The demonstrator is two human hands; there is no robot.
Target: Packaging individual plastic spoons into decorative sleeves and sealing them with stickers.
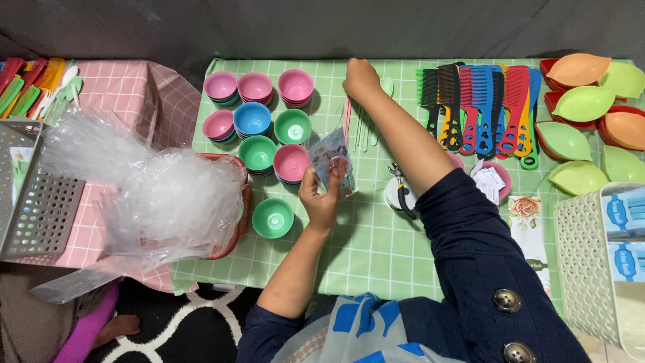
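My left hand point(321, 196) holds a small clear plastic packet point(332, 161) with a round pinkish item inside, above the green checked tablecloth point(363, 242). My right hand point(361, 77) reaches to the far edge of the table and rests on a bundle of thin pale sticks point(363, 124). Stacks of small pink, blue and green bowls point(259, 117) stand just left of both hands. A single green bowl point(273, 217) sits near my left wrist.
A red basket of clear plastic bags point(168, 195) sits at left. Coloured combs point(480, 107) and leaf-shaped dishes point(584, 114) lie at right. Pliers on a white roll point(401, 191), a pale basket point(601, 262) and a grey basket point(33, 195) flank the table.
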